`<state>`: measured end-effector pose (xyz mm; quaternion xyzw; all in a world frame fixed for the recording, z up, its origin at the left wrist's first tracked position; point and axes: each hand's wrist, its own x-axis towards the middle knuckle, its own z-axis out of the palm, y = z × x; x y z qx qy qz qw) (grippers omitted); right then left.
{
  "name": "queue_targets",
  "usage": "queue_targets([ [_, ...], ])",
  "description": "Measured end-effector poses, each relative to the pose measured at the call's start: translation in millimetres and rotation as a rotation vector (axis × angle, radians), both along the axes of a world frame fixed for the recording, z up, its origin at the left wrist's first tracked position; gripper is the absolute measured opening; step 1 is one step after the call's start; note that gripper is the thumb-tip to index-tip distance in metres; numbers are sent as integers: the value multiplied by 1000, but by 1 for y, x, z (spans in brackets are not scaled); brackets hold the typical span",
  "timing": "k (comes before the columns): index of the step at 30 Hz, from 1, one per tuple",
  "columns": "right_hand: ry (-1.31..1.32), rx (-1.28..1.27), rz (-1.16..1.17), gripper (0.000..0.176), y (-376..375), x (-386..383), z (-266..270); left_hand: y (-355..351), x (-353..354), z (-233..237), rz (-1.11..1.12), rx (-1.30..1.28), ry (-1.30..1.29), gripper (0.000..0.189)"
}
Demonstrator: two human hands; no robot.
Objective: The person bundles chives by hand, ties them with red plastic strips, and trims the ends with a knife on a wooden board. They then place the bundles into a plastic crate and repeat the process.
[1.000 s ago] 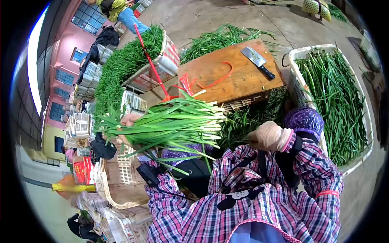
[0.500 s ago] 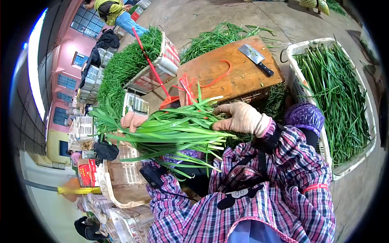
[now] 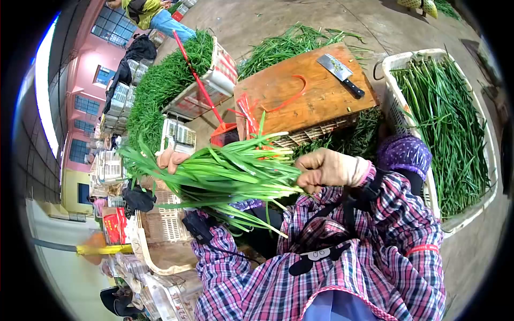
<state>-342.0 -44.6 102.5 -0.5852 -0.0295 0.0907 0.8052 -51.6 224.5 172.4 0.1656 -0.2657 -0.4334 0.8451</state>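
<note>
A loose bunch of garlic chives (image 3: 230, 174) lies across the middle, leaves to the left and pale stem ends to the right. My left hand (image 3: 172, 159) is closed round its leafy part; the leaves hide part of the fingers. At the stem ends my gloved right hand (image 3: 332, 168) is closed, its curled fingers pinching the pale tips. Beyond the bunch is a wooden board (image 3: 278, 96) on a crate. On it lie a cleaver (image 3: 340, 72) with a black handle and red plastic strips (image 3: 247, 109) hanging over the near left edge.
A white crate of chives (image 3: 444, 123) stands at right, and another heaped crate (image 3: 206, 88) at far left. Loose chives (image 3: 294, 51) lie behind the board. A red-handled dustpan (image 3: 222, 131) and a shallow crate (image 3: 155, 251) are at left. A person (image 3: 155, 16) stands at the back.
My right hand has shifted slightly right and down, and its fingers have curled tighter at the stem ends. My left hand keeps hold of the bunch, almost in place.
</note>
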Motion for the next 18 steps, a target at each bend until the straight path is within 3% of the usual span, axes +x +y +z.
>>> queue_targets([
  [3,37,-89,35,20,-12,-22,-12,14,14,-4,-36,-55,-10,13],
  [5,173,-116,44,15,-18,-35,-28,5,3,1,-92,-132,-2,15],
  [7,188,-593,72,16,-27,-42,-28,-5,-11,6,-215,-288,13,20],
  [8,66,-877,32,24,-30,-45,-36,9,1,17,-134,-48,-85,22],
  [9,98,-1068,108,38,-34,-43,-50,14,9,12,-134,-49,-85,22],
  [11,37,-1247,16,46,-33,-45,-37,19,20,3,-123,-144,-88,22],
  [12,37,-1248,16,46,-30,-43,-24,26,28,5,-123,-145,-88,22],
  [15,74,-872,-228,55,-15,-20,14,49,55,19,-264,265,-404,18],
  [16,61,-789,-268,56,-12,-12,14,3,5,11,-308,-168,-229,20],
  [18,2,-688,-331,58,-7,11,-3,-1,6,0,-312,-241,-194,15],
])
